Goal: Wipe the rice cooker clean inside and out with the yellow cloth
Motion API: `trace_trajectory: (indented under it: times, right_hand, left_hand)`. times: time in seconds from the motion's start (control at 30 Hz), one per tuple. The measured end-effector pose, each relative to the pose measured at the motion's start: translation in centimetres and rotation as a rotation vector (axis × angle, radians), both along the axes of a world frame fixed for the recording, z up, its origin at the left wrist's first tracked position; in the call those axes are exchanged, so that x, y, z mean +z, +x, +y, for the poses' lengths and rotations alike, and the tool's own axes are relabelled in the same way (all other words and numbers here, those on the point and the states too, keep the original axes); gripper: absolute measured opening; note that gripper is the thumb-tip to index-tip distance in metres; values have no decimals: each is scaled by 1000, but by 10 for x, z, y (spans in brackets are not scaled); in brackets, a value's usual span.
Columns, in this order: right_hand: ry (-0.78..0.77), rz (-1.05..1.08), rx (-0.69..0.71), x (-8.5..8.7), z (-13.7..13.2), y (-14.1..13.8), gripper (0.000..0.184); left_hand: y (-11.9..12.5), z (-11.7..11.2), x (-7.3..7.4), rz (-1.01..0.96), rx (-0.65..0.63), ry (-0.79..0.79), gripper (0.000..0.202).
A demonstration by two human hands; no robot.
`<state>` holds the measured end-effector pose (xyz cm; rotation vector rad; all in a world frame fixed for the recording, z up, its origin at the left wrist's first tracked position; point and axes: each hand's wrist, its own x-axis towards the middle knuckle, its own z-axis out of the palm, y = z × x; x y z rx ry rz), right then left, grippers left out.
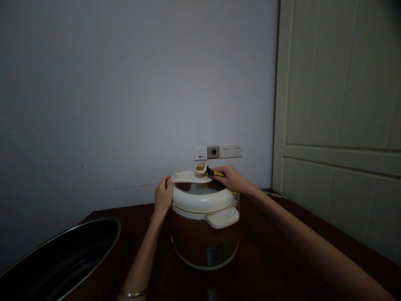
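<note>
An electric pressure cooker with a brown body and a white lid stands on the dark table. My left hand grips the lid's left edge by the end of its white top handle, fingers curled against it. Yellow-handled pliers with a dark head are in my right hand, above the right side of the lid. Their dark tip is beside the pressure valve knob, which has a brown top; whether they touch I cannot tell. Part of the yellow handles is hidden by my right hand.
A large dark pot with a metal rim stands at the lower left. Behind the cooker, wall sockets are set in the pale wall. A panelled white door borders the table on the right.
</note>
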<state>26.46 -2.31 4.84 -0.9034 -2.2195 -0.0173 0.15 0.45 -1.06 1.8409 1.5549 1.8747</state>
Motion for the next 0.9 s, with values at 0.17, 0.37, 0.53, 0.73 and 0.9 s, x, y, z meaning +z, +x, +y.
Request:
trace_trajectory:
  times: [0.17, 0.37, 0.53, 0.73, 0.9]
  right_hand:
    - [127, -53, 116, -5, -29, -9, 25]
    - [158, 41, -225, 9, -6, 5, 22]
    - [138, -171, -281, 10, -13, -17, 22]
    - [175, -221, -167, 4, -47, -37, 11]
    - [131, 47, -141, 16, -29, 3, 26]
  left_hand:
    - [1, -3, 0, 2, 17, -7, 31]
    - [0, -3, 0, -1, 2, -10, 31]
    - [0, -1, -2, -10, 24, 4, 31]
    - [0, -3, -1, -28, 16, -6, 31]
    - [0, -5, 0, -45, -5, -13, 32]
